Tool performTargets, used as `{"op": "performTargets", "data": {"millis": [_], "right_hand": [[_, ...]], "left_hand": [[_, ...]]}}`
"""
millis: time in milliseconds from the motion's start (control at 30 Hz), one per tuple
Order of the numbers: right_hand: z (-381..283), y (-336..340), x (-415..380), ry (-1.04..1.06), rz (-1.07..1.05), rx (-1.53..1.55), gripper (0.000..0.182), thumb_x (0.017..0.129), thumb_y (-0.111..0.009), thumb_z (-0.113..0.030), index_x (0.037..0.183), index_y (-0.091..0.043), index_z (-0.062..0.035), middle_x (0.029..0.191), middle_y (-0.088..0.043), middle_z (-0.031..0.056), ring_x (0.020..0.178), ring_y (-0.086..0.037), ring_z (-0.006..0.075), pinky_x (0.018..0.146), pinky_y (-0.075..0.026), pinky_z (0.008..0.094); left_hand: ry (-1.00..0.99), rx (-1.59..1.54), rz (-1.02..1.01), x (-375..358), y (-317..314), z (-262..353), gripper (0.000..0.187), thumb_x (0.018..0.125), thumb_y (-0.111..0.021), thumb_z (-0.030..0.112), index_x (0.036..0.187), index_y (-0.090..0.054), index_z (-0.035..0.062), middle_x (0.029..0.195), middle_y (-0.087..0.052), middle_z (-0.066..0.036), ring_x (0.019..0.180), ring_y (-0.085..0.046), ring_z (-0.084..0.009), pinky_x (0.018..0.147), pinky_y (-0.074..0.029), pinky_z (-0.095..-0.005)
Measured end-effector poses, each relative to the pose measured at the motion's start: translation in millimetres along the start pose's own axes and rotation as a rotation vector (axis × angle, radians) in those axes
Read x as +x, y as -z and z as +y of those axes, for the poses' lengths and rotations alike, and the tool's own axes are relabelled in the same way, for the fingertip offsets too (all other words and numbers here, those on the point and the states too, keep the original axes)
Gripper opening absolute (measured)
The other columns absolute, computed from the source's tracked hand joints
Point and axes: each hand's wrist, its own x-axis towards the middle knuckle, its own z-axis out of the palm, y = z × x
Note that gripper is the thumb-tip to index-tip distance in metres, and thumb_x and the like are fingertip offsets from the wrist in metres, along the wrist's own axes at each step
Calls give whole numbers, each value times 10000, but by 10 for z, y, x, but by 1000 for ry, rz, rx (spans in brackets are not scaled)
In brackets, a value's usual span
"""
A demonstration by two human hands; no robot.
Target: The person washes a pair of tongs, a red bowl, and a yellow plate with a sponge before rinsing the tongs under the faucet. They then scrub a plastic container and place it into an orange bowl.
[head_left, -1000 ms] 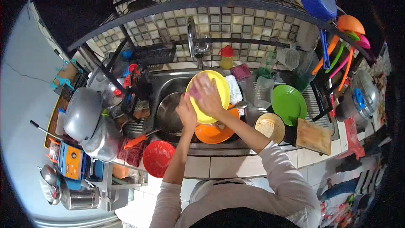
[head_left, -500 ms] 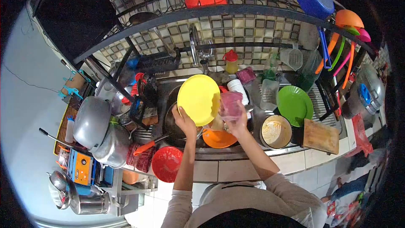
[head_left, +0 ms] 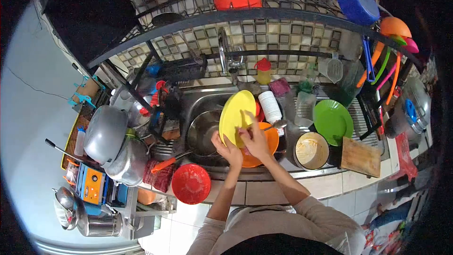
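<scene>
My left hand (head_left: 228,150) grips the lower edge of a yellow plate (head_left: 233,113), which is tilted up on its side above the sink. At the plate's right face is my right hand (head_left: 255,140), its fingers bent against the surface and partly blurred. A bit of pink shows at these fingertips, too small to make out. Below and behind the right hand, an orange bowl (head_left: 268,138) lies in the sink, with a metal spoon (head_left: 279,124) across its top. To the left sits a dark wok (head_left: 203,134) with an orange handle.
White stacked cups (head_left: 270,106) stand behind the bowl. On the right are a green plate (head_left: 333,122), a soiled pot (head_left: 311,151) and a wooden board (head_left: 360,157). A red bowl (head_left: 191,184) rests at the front left edge. The faucet (head_left: 223,49) rises behind the sink, under a black rack.
The yellow plate has turned from facing me to a steeper tilt and moved right. My right hand has come to its face; the pink thing it held is now mostly hidden.
</scene>
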Motion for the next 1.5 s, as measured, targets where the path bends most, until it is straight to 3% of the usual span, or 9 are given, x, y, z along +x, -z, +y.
{"op": "performTargets", "data": {"millis": [267,367,533,600,700,867,1233,1333,1500], "right_hand": [[-16,4,1,206,289,-51,535,750,-543,-115,1262,-388,-153,846,-582,149,715,-582,251,642,-450,332],[3,47,-21,-68,-64,-34,455,775,-528,-109,1216,-416,-115,858,-578,150,720,-575,223,654,-445,305],[323,-107,245,-55,387,360,261,832,-506,-128,1060,-455,-11,802,-565,112,714,-557,209,644,-437,299],[594,-169,493,278,589,48,235,859,-494,-163,1028,-487,0,766,-540,90,687,-540,159,607,-427,283],[20,-116,537,-177,345,449,239,891,-421,-166,935,-549,31,807,-544,159,737,-539,241,672,-422,349],[-112,-394,392,527,146,-39,194,799,-478,-98,960,-568,-37,942,-573,134,876,-537,311,770,-432,367],[-43,62,817,624,249,-457,202,693,-537,-3,882,-553,-73,904,-535,118,828,-512,304,731,-433,388],[227,-112,455,310,139,-428,220,657,-514,6,866,-553,-52,935,-518,139,905,-507,310,775,-425,393],[197,-541,-82,533,-42,-80,166,729,-521,-13,894,-511,-16,959,-516,174,918,-461,381,816,-359,435]], "left_hand": [[3,17,-14,-29,31,-153,217,910,-386,134,1066,-378,-16,1030,-448,-133,961,-443,-190,858,-353,-312],[24,-83,-80,-18,42,-176,236,908,-400,144,1083,-380,-14,1005,-463,-113,945,-452,-180,858,-353,-303],[143,69,-116,149,68,-279,289,914,-404,184,1100,-431,-35,1035,-488,-98,961,-467,-179,868,-357,-295],[156,-7,-121,160,47,-266,302,910,-414,173,1115,-444,-47,1052,-511,-125,971,-484,-191,873,-361,-297],[119,-39,-160,132,-53,-185,317,906,-417,162,1126,-468,-61,1068,-544,-156,977,-512,-209,871,-375,-302],[120,-192,-112,344,17,-349,308,916,-358,160,1051,-523,-63,1021,-576,-146,921,-546,-207,817,-416,-284],[108,15,-88,355,257,-61,364,938,-330,230,1101,-486,-55,974,-572,-121,863,-546,-164,765,-429,-281],[4,47,-68,486,285,54,394,939,-329,252,1148,-467,-51,1012,-571,-136,897,-556,-187,781,-435,-301],[167,-62,-73,474,222,-218,380,936,-331,257,1005,-519,-66,899,-579,-114,800,-544,-163,720,-432,-277]]}}
